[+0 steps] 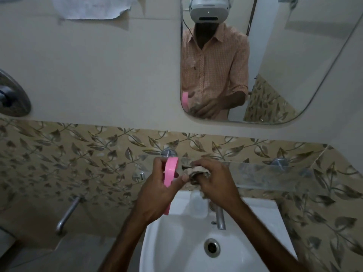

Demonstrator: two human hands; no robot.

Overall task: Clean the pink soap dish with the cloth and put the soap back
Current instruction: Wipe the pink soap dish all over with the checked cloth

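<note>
Pink soap dish [170, 171] status: it's up in your left hand [157, 193], held on edge above the basin, so you see mostly its rim. Left to right:

At 9 o'clock of the hands there's a metal wall spout [66, 214], not in play.

Left hand: fingers curled round the far side of the dish, thumb laid across the near side. It's clamped on it and the grip looks firm.

At 3 o'clock of the dish is the cloth [197, 170], bunched into a wad just beside the dish's face. Whether it actually touches the plastic, I can't tell from this angle.

Right hand [214, 179]: fingers folded tight round the cloth wad, back of the hand toward you.

At 6 o'clock of the hands is the white basin [176, 252], with the tap [220, 216] at its back rim and no water visibly running.

Further out at 3 o'clock is a glass shelf [275, 173] on the wall. Probably where the dish lives, but that's a guess.

Progress, my read: the dish looks emptied and wiping is the step in hand — call it roughly midway. I can't judge how clean the inside is, since that face is turned away from you. Left to do: finish the wipe, set the dish down, put the soap back. A pale block [197, 206] on the basin's back ledge, 6 o'clock of the cloth, may be the soap — not sure.
</note>
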